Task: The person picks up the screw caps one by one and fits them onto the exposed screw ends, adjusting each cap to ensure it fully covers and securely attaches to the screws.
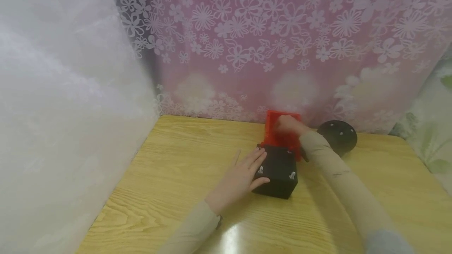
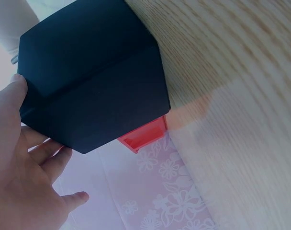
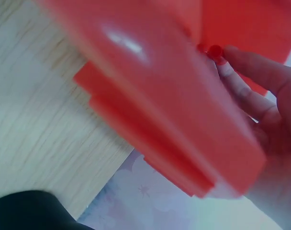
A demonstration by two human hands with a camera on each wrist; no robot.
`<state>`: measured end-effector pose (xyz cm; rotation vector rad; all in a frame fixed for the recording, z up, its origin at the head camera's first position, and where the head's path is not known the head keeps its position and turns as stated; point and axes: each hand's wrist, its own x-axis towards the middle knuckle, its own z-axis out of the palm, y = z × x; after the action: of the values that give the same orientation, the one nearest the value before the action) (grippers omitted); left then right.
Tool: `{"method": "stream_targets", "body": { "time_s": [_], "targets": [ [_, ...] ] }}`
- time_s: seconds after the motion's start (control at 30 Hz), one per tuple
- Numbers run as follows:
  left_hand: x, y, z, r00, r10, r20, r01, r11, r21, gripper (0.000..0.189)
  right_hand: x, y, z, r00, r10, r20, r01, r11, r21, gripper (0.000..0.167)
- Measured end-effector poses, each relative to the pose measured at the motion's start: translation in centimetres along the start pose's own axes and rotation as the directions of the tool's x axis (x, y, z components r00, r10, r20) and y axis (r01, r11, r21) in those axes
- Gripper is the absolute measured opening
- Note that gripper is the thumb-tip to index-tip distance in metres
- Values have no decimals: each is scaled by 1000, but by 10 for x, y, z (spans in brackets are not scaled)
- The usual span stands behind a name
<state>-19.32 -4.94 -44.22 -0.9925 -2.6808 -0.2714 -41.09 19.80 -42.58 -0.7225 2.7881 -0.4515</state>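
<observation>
My left hand [image 1: 240, 179] lies on the black box [image 1: 279, 167], its fingers stretched over the top and left edge. Small white pegs [image 1: 292, 175] stick up from the box top. In the left wrist view the black box [image 2: 97, 81] fills the upper left, beside my left thumb and fingers [image 2: 54, 163]. Behind it, my right hand [image 1: 289, 124] reaches into the open red box [image 1: 269, 128], blurred. Seen from the right wrist, my right fingers [image 3: 260, 72] pinch a small red round-ended piece [image 3: 216, 52] inside the red box [image 3: 174, 96].
A round black object [image 1: 339, 136] with several white spots on top stands to the right, close to my right sleeve. A pink flowered curtain [image 1: 226, 42] hangs along the back edge of the wooden table [image 1: 159, 175]. A white sheet [image 1: 63, 109] borders the left side.
</observation>
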Motion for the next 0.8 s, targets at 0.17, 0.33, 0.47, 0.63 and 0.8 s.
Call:
{"method": "stream_targets", "body": {
  "time_s": [0.17, 0.33, 0.47, 0.63, 0.8],
  "targets": [
    [0, 0, 0, 1000, -1, 7, 1, 1000, 12, 77, -10, -2, -5, 998, -47, -30, 49, 997, 63, 23],
    [1, 1, -1, 1000, -6, 17, 5, 1000, 11, 76, -22, -4, -10, 998, 40, -40, -32, 980, 196, 17],
    [1, 1, -2, 1000, -12, 22, 12, 1000, 4, 76, -34, -7, -12, 996, 80, -26, -67, 942, 330, 26],
    [1, 3, -3, 999, -13, 30, 12, 1000, 11, 76, -50, -10, -14, 995, 95, -34, -66, 863, 501, 35],
    [1, 4, -2, 1000, -11, 21, 11, 1000, 14, 76, -61, -11, -15, 992, 122, -41, -74, 800, 595, 42]
  ]
}}
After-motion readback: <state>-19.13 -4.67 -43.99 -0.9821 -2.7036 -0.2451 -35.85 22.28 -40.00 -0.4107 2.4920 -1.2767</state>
